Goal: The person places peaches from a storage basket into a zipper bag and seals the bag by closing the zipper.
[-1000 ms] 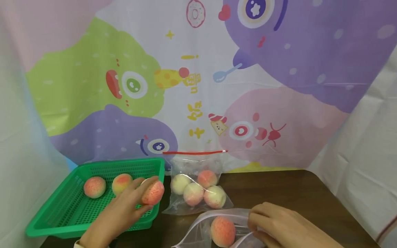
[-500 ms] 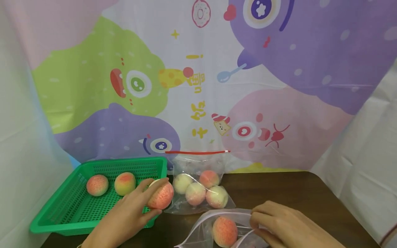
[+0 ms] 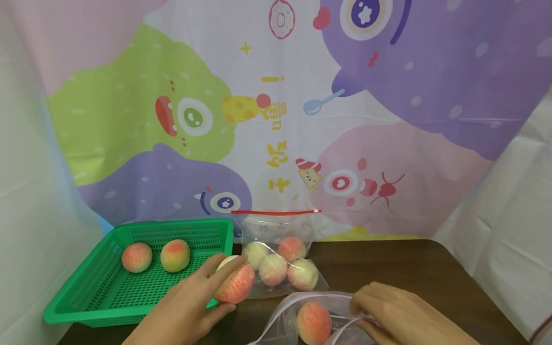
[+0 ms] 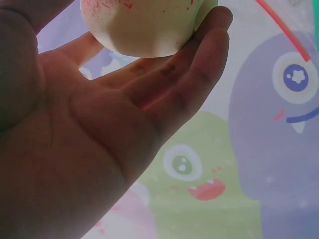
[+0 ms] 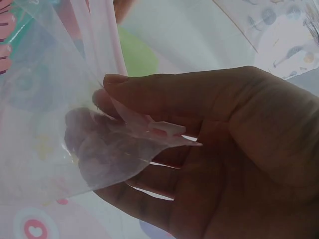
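Observation:
My left hand [image 3: 189, 297] grips a pink and cream peach [image 3: 236, 280], just past the right rim of the green basket [image 3: 97, 318]. The left wrist view shows the pale underside of this peach [image 4: 144, 30] between thumb and fingers. At the front of the table, my right hand [image 3: 388, 306] pinches the rim of a clear zip bag [image 3: 280, 326]. A pink peach [image 3: 314, 322] shows in the bag's mouth. In the right wrist view, thumb and fingers hold the corner of the bag [image 5: 40, 149] by its white slider [image 5: 167, 128]. The bag's lower part is out of the head view.
Two peaches, one pink [image 3: 137, 258] and one yellow-red [image 3: 175, 256], lie in the basket. Behind the open bag stands a second zip bag [image 3: 276, 225] with a red zip, holding several peaches. Dark wooden table [image 3: 388, 261] extends right; a printed cloth [image 3: 276, 134] hangs behind.
My left hand has carried the peach rightward and slightly down, out from over the basket toward the open bag. My right hand keeps its hold on the bag's rim. The view has shifted slightly.

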The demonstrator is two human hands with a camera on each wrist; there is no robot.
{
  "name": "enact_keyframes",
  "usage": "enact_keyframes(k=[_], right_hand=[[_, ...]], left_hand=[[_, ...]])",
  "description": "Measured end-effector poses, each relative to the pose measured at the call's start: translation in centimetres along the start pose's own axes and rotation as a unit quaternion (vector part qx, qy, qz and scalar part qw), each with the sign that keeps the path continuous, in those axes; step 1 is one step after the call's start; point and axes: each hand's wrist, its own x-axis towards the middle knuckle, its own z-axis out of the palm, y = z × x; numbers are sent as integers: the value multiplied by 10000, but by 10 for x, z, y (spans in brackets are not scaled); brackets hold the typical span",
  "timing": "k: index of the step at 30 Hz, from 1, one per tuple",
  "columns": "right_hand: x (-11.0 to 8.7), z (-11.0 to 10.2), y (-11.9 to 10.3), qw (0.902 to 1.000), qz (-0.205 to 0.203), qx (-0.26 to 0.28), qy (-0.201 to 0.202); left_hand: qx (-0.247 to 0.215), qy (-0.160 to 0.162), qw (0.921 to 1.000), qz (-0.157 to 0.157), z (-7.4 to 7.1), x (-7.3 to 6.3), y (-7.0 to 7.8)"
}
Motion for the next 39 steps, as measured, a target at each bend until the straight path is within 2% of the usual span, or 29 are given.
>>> enact_keyframes(k=[5,8,13,19,22,25,29,34,39], right_hand=[[1,2,1,9994,-124,-297,102],[3,-1,-4,9995,221,-201,-64],[9,-7,-14,9981,596,-120,93],[9,-3,-9,9980,30,-300,559],[7,-1,-4,9969,-235,-429,614],[4,0,0,9976,-287,-469,419],[0,2,3,9993,-131,-356,2],[-1,4,3,9989,90,-278,-377],[-1,3,1,9973,331,-204,-622]], left_hand=[[-4,-111,9999,-41,-1,-1,6],[28,-185,9998,-75,-2,-1,9],[170,-96,9998,82,-3,1,17],[317,-85,9993,156,-4,3,25],[295,-81,9992,252,-4,3,28],[285,4,9990,347,-3,4,32],[175,-37,9994,299,-3,4,38],[-22,-325,9994,103,-4,3,45],[-132,-419,9990,21,-4,2,49]])
